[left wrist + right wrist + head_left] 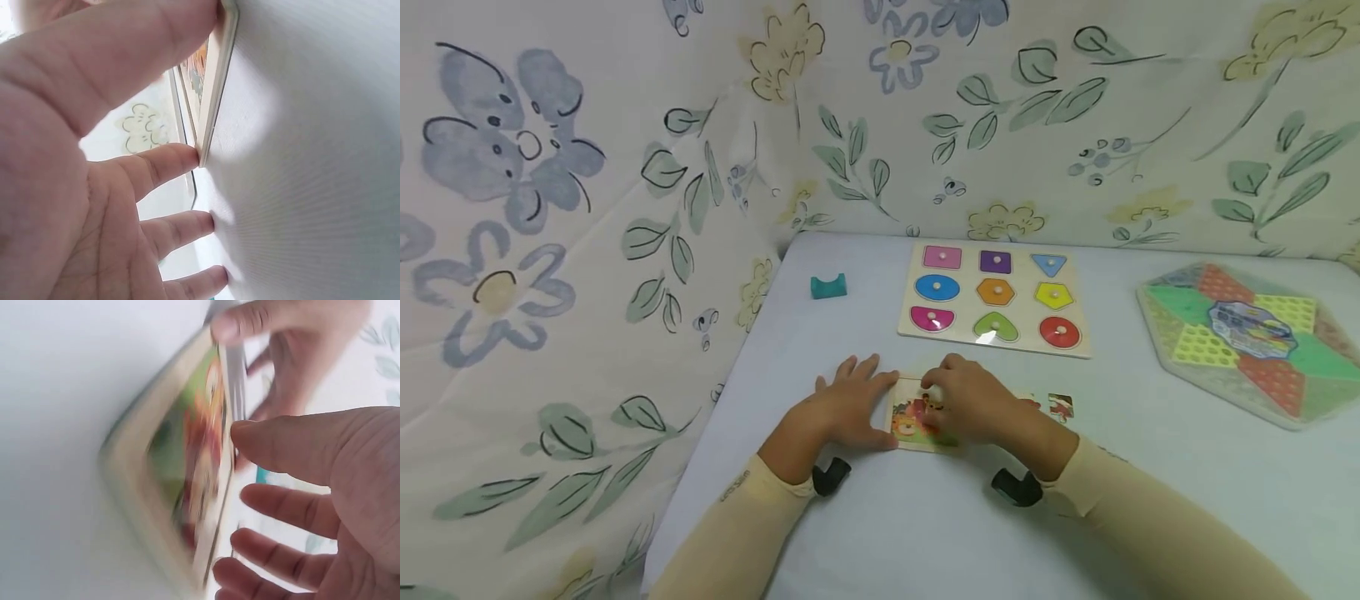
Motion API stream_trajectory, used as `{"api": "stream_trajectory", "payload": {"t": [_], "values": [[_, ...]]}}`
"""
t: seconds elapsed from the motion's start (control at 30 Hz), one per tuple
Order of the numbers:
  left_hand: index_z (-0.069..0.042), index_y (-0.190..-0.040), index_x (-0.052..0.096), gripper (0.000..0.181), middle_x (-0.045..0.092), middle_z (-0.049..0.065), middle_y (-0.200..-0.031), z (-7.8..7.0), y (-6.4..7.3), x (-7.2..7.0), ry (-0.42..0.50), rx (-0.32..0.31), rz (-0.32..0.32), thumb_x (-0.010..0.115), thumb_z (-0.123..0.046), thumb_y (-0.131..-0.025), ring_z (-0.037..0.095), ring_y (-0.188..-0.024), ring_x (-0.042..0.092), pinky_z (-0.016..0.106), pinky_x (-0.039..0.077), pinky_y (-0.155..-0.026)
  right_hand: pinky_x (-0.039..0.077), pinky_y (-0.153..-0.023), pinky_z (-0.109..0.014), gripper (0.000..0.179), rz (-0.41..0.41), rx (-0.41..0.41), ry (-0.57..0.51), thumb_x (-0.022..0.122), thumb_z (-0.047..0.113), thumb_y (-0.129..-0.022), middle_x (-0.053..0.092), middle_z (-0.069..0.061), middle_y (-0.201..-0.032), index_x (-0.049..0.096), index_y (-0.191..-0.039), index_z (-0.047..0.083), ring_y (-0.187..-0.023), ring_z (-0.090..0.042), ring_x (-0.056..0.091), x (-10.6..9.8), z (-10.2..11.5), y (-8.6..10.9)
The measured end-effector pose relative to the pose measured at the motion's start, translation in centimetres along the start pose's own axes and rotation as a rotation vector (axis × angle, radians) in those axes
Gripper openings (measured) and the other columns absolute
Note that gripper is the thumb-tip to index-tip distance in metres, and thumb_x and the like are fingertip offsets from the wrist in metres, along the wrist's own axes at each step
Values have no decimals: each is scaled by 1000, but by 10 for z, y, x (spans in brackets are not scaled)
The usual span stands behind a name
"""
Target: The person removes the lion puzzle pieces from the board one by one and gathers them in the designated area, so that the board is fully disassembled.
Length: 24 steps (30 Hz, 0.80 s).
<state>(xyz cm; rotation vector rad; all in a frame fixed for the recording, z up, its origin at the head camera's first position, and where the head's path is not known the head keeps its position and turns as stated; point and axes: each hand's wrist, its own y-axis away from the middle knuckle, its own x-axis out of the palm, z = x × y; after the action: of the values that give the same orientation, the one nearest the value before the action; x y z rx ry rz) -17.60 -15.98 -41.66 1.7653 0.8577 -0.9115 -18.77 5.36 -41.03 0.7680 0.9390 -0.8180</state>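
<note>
Nearest, two cream sleeves, left (737,533) and right (1165,525), reach in over the white tabletop (910,533), a small black wrist device at each cuff, left (832,477) and right (1017,488). Left hand (850,404): fingers spread wide, thumb at the near left corner of the wooden picture puzzle (913,423), index fingertip at its far left corner, remaining fingertips down on the tabletop. Right hand (973,408): over the puzzle's right part, thumb and fingers apart, nothing seen gripped; cannot tell whether they touch the picture. Puzzle lies flat between the hands, orange and red figures on green, pale frame; its right part is hidden in the head view. Just right of the right hand, two small picture pieces, one partly covered (1028,402), one in full view (1061,407). Far right, a hexagonal game board (1252,331), red, green and yellow. Beyond the hands, a knobbed shape board (967,292) with nine coloured shapes; to its left, a teal notched block (828,287). Behind everything, floral fabric (850,83).
</note>
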Motion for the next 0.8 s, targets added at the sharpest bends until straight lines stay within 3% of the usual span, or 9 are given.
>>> {"api": "stream_trajectory", "payload": {"t": [0.3, 0.53, 0.8], "values": [[-34, -158, 38, 92, 16, 3, -172, -8, -4, -1, -15, 2, -2, 82, -53, -79, 39, -158, 8, 79, 19, -113, 52, -79, -31, 36, 16, -57, 11, 84, 28, -84, 62, -6, -112, 73, -116, 15, -94, -19, 54, 13, 25, -18], [-34, -158, 37, 93, 15, 4, -172, -6, -5, 0, -27, -8, -9, 82, -54, -79, 39, -158, 8, 78, 19, -114, 56, -84, -31, 37, 24, -57, -22, 83, 26, -86, 60, -5, -109, 68, -117, 11, -91, -16, 55, 16, 28, -19], [-33, -158, 38, 94, 17, 5, -172, 1, -2, 1, -38, -19, -14, 82, -55, -78, 40, -158, 9, 78, 20, -113, 55, -89, -35, 31, -38, -35, -126, 84, 19, -86, 61, 2, -105, 64, -109, 17, -96, -16, 56, 24, 31, -17]]}}
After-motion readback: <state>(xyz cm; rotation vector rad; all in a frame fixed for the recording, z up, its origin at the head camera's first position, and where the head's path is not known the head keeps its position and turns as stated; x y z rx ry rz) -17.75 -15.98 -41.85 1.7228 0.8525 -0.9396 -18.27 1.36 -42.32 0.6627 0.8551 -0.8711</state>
